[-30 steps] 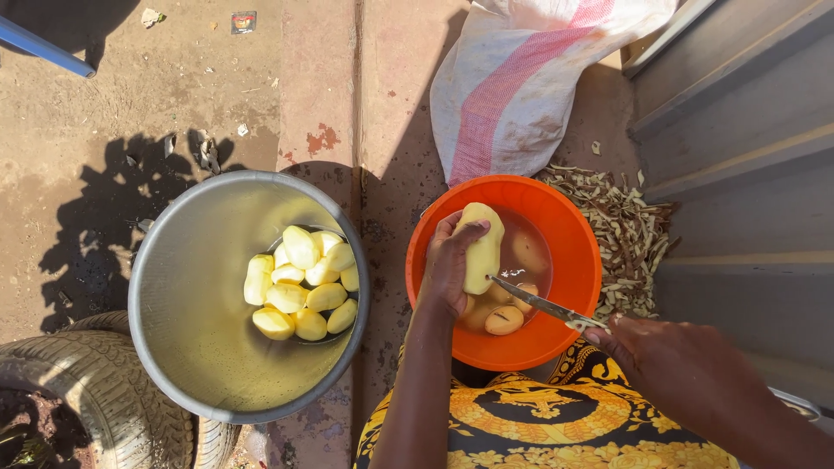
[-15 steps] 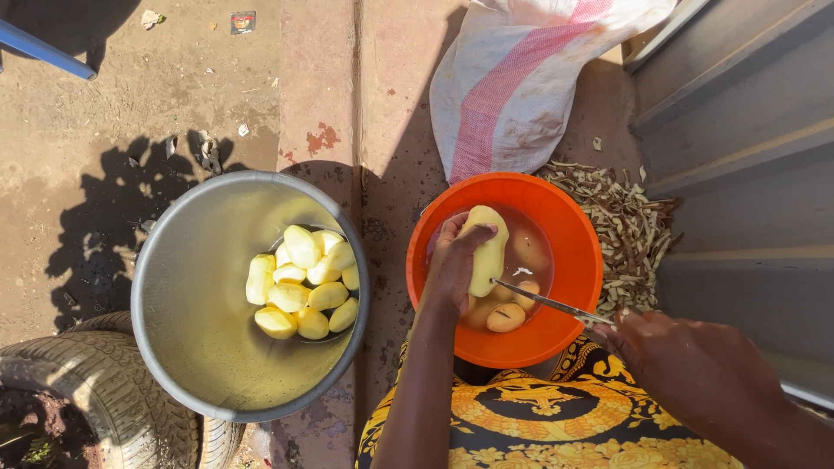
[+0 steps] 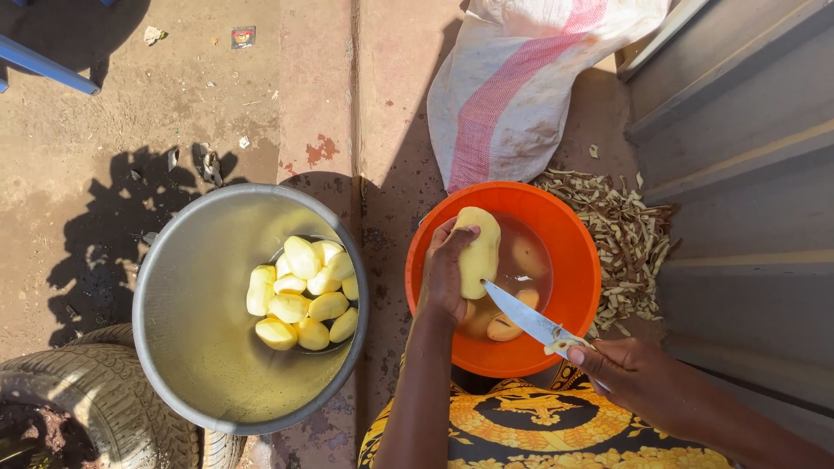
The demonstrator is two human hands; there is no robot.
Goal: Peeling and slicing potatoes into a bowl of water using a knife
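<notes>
— What does the left hand (image 3: 445,278) hold?
— A peeled potato (image 3: 478,252), fingers wrapped around it, above the orange basin (image 3: 584,260).
— And the right hand (image 3: 634,378)?
— Closed on a knife (image 3: 530,318), blade tip just below the potato. The metal bowl (image 3: 187,339) sits beyond the left hand.

A pot (image 3: 187,347) of peeled potatoes (image 3: 302,293) sits left of a basin (image 3: 580,260) holding water and potatoes. A sack (image 3: 521,87) lies behind the basin, peelings (image 3: 630,239) to its right, a tyre (image 3: 87,408) at the pot's near left.
</notes>
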